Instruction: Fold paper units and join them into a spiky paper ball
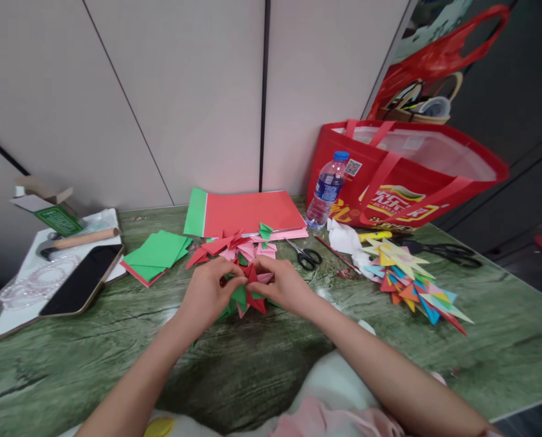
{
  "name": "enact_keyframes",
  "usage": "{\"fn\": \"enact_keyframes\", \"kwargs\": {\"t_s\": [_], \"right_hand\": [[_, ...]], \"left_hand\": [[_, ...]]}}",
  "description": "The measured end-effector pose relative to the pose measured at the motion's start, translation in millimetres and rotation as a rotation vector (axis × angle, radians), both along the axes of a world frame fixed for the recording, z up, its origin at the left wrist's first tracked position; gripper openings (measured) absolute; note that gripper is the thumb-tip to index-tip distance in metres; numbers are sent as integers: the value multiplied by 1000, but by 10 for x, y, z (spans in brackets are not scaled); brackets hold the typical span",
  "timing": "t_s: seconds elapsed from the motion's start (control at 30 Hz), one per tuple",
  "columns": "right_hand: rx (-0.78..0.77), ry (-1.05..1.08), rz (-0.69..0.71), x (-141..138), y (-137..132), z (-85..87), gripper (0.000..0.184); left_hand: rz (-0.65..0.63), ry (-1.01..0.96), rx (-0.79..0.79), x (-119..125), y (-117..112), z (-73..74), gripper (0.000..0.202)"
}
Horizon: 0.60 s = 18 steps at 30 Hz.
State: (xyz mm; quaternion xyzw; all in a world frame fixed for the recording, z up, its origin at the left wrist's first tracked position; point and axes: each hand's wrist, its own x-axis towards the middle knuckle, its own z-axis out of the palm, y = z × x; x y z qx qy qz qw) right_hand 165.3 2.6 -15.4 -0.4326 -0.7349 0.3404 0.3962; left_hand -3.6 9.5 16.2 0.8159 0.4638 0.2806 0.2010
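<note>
My left hand (212, 284) and my right hand (285, 284) meet over the middle of the table, fingertips pinched. Between them is a cluster of folded paper (255, 302) in red, green and pink, with pointed tips sticking out below the fingers. Both hands are closed on it, and the fingers cover part of its upper side. Just behind the hands lies a loose heap of red and pink folded paper pieces (227, 244). A small green folded piece (265, 230) stands up at its right side.
Behind lie red paper sheets (252, 209); green squares (159, 255) are to the left. Scissors (308, 257), a water bottle (328, 191) and a red bag (389, 176) stand right of centre. Multicoloured folded paper (416, 285) lies right, a phone (84, 280) left.
</note>
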Motion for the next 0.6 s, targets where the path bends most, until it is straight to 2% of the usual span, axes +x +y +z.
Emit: {"fn": "enact_keyframes", "kwargs": {"t_s": [0.07, 0.13, 0.2, 0.27, 0.4, 0.53, 0.6], "right_hand": [[-29, 80, -12, -7, 14, -26, 13], [-99, 188, -61, -24, 33, -75, 27], [-189, 321, -114, -49, 46, -125, 40], [-221, 420, -147, -76, 44, -150, 42], [-121, 433, -192, -112, -3, -107, 33], [-4, 326, -200, -115, -34, -45, 11], [21, 286, -214, -110, -33, -35, 7]], "left_hand": [[43, -49, -71, 3, 11, 16, 11], [93, -110, -138, 3, 29, 13, 12], [162, -220, -194, 6, 46, -10, 14], [230, -374, -254, 15, 52, -43, 20], [295, -600, -392, 50, 32, -77, 31], [310, -690, -475, 72, 10, -41, 33], [294, -704, -492, 65, 13, -26, 32]]}}
